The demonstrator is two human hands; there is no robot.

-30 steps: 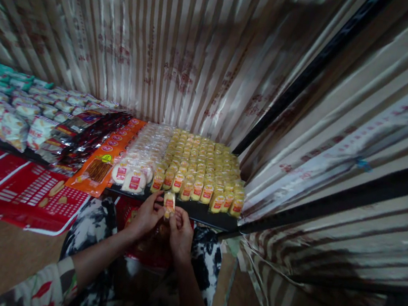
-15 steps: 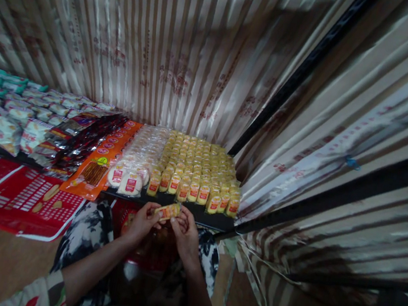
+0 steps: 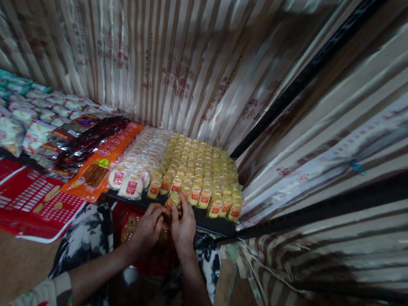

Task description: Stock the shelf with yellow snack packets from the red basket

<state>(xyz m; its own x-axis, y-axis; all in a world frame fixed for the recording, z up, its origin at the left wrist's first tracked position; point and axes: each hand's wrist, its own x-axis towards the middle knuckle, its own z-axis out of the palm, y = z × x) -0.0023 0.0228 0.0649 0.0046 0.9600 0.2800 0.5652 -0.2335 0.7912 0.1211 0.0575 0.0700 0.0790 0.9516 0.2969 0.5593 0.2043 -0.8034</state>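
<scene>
A small yellow snack packet (image 3: 172, 202) with a red label is held between my two hands at the front edge of the black shelf (image 3: 212, 222). My left hand (image 3: 149, 228) pinches it from the left and my right hand (image 3: 183, 224) grips it from the right, fingers closed. The packet sits just in front of the front row of many like yellow packets (image 3: 202, 165) laid in rows on the shelf.
White round packets (image 3: 130, 183), an orange pack (image 3: 98, 172), dark wrapped packs (image 3: 83, 140) and white-green bags (image 3: 6, 113) fill the shelf leftward. Red baskets (image 3: 28, 201) lie below on the left. Striped curtains (image 3: 189, 43) hang behind and to the right. A red basket (image 3: 132, 221) lies in my lap.
Both hands have moved forward and up from my lap to the shelf's front edge, carrying the yellow packet, which turned from lying sideways to standing against the front row.
</scene>
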